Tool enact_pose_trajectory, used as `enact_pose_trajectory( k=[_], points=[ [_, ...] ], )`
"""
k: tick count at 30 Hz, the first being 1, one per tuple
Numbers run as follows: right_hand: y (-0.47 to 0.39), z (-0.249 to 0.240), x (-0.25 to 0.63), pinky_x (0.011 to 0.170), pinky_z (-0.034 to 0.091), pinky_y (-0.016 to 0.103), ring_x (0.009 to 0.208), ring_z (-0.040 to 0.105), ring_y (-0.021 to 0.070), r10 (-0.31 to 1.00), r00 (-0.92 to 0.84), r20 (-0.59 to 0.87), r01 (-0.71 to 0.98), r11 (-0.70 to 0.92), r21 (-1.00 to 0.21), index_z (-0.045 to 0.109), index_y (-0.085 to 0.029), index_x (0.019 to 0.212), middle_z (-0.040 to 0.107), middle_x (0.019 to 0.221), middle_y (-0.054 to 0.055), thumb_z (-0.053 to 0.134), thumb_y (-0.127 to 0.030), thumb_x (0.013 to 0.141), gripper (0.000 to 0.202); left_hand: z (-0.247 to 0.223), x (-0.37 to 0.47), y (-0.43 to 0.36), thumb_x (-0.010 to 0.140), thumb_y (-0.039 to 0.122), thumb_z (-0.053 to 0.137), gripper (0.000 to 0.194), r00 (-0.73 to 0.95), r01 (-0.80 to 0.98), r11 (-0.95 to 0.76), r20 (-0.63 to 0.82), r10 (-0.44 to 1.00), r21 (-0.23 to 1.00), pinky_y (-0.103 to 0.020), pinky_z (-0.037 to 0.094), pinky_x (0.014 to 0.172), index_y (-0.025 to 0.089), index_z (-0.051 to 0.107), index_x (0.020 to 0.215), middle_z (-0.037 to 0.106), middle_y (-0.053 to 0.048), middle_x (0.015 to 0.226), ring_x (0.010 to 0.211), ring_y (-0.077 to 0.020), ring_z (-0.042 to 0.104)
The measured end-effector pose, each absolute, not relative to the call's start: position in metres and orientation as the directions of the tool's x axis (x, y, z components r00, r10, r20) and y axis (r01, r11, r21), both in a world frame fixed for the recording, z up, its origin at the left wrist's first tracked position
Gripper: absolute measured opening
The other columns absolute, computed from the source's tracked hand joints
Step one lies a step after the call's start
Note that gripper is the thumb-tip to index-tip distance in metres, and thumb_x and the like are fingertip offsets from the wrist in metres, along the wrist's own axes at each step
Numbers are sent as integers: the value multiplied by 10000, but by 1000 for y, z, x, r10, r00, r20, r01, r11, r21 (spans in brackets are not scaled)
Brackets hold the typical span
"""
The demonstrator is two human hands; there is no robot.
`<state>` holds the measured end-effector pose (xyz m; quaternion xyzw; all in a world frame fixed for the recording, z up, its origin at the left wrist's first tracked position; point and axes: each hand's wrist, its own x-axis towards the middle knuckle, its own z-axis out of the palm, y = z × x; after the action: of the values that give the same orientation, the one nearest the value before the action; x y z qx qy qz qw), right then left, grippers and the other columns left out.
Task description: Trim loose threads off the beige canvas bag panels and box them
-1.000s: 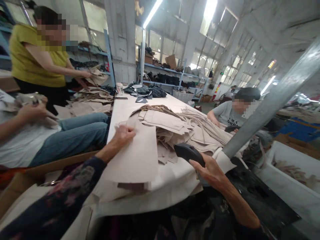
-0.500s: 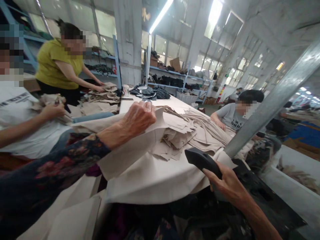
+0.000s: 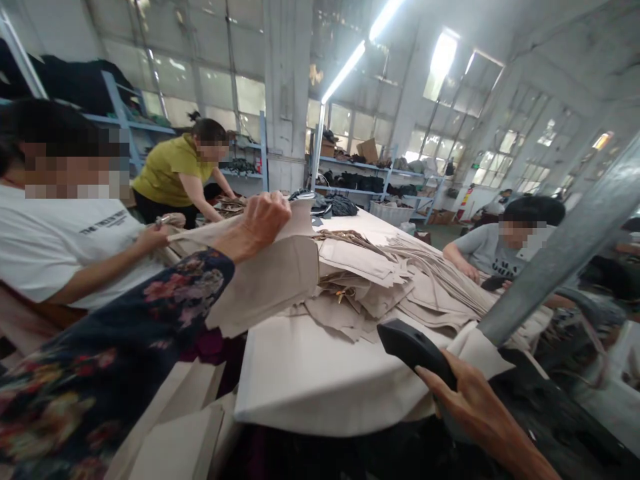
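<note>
My left hand [image 3: 265, 220], in a dark floral sleeve, is closed on the upper edge of a beige fabric piece [image 3: 273, 283], which hangs below it in front of the table. Lower right, my right hand [image 3: 465, 393] grips a black handheld tool [image 3: 413, 343], its blunt end pointing up and left over the table's near edge. Between the hands lies a loose pile of beige cut pieces [image 3: 370, 287] on the white tabletop [image 3: 320, 360].
A person in white [image 3: 100, 233] sits at the left holding fabric. One in yellow-green [image 3: 167, 167] leans over pieces behind. Another in grey [image 3: 483, 247] works at the right, beside a slanted metal pole [image 3: 560, 247]. Folded beige panels [image 3: 175, 433] lie lower left.
The view has turned left and tipped up. My left hand has lifted the fabric piece away from the near tabletop, and it now hangs more upright. My right hand still holds the black tool.
</note>
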<state>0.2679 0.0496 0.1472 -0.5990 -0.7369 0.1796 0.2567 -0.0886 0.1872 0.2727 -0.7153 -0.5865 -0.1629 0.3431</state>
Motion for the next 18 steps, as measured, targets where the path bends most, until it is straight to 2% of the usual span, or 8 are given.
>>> enact_pose_trajectory(
  k=[3,6,8,10,12,15,18],
  points=[
    [47,147,262,598,430,261,661,563,178,978,-161,135,788,210,-579,528,-171,786,585,692,24,423,-466,860,322,243,-54,160,863,-15,194,337,419,885,-180,564,711,-430,-340,339,642,-63,514,954,533,-220,917,862,-253,484],
    [42,144,259,568,423,258,612,552,167,983,-155,98,788,183,-588,520,-173,797,562,648,6,435,-463,855,307,162,-21,116,819,-42,242,340,583,788,-370,405,704,-492,-329,316,551,20,562,915,542,-138,773,709,-219,495],
    [38,142,259,545,415,254,575,543,160,987,-147,62,794,155,-588,520,-173,821,551,621,-5,441,-458,853,298,97,-6,87,795,-38,303,319,675,715,-507,288,679,-481,-333,323,526,71,589,883,540,-101,743,648,-205,488],
    [34,138,258,538,411,252,567,541,157,989,-144,34,805,137,-577,523,-170,831,552,616,-6,444,-450,851,291,41,1,67,791,-38,321,327,676,722,-548,263,688,-422,-333,357,530,86,602,904,547,-86,726,627,-202,492],
    [29,133,256,549,410,253,581,547,158,989,-145,13,820,127,-558,528,-167,848,562,636,1,448,-433,850,277,5,1,58,791,-34,346,336,608,789,-506,330,722,-347,-354,411,596,33,575,1029,561,-101,754,675,-221,510],
    [22,121,250,574,407,258,603,551,160,988,-152,-33,844,112,-525,529,-168,896,577,678,11,455,-409,852,256,-17,-6,58,813,35,420,346,503,859,-482,469,726,-174,-386,457,706,-37,496,1142,565,-136,832,771,-246,514],
    [17,106,238,600,408,269,647,557,177,980,-186,-75,876,131,-465,525,-171,906,579,703,27,461,-417,851,260,-23,-14,56,814,74,455,389,455,839,-544,554,698,-3,-419,473,809,-1,453,1196,547,-138,906,889,-263,504]
  ],
)
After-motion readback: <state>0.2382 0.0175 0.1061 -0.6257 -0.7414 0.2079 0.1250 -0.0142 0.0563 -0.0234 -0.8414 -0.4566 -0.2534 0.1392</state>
